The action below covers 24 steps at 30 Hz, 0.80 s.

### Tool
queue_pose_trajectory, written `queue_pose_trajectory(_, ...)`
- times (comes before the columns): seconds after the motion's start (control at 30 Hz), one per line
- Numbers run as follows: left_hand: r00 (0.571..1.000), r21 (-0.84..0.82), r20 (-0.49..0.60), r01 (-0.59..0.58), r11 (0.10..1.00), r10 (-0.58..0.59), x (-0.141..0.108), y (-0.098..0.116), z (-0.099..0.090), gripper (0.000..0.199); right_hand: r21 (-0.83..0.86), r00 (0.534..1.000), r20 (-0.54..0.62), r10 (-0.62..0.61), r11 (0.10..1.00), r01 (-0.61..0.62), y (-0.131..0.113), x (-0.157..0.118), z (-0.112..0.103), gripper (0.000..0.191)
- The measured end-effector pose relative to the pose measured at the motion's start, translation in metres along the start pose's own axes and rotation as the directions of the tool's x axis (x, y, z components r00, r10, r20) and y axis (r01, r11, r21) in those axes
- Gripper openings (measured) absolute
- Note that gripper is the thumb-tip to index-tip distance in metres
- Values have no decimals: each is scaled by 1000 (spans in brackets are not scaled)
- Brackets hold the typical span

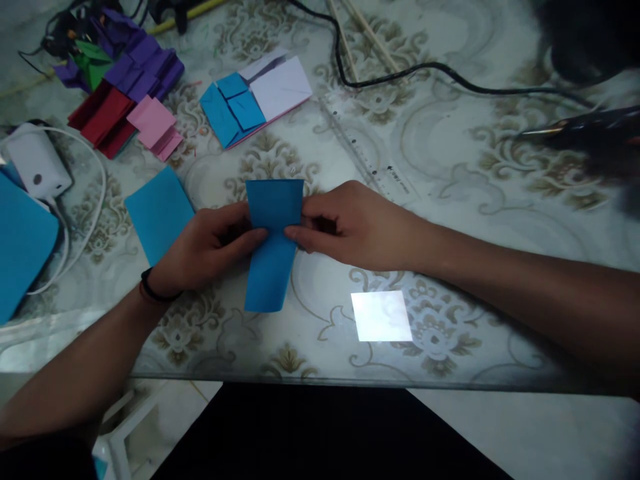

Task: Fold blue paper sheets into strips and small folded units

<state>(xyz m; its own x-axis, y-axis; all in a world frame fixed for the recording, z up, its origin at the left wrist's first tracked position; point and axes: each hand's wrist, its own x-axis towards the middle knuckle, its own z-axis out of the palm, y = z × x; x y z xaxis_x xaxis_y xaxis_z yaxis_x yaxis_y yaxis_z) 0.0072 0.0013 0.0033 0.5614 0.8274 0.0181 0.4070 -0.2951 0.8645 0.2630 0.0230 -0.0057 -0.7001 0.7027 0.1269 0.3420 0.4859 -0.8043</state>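
Between my two hands is a strip of blue paper (273,267), bent across its middle, its upper part tilted up from the lower part. My left hand (205,247) pinches its left edge at the bend, thumb on top. On the opposite edge my right hand (345,223) grips the strip the same way; the fingers behind the paper are partly hidden. Another blue paper piece (159,210) lies flat beside my left hand, partly covered by it. Beyond the hands sits a folded blue and white paper piece (257,100).
Folded purple paper (145,67), red paper (103,117) and pink paper (156,127) lie at the back left. A white device (40,163) with a cable rests near a blue sheet (23,240). A clear ruler (360,153) lies behind my right hand, below a black cable (445,65).
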Motion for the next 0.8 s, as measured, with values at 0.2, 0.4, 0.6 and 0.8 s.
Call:
queue_pose_trajectory(0.2,1000,8,-3,31,999,-31,-1,1,-1,17,4,1000,-6,-14,1000,14,1,0,0,35)
queue_pose_trajectory(0.4,999,3,-7,37,999,-37,0,2,0,21,-8,1000,-5,1,1000,-1,0,0,0,35)
queue_pose_trajectory(0.6,998,17,-17,65,998,-65,-1,2,0,24,-8,1000,2,7,1000,-7,0,0,0,35)
queue_pose_trajectory(0.8,999,-10,-29,39,999,-39,1,3,2,22,5,999,9,32,999,-32,-1,-1,0,33)
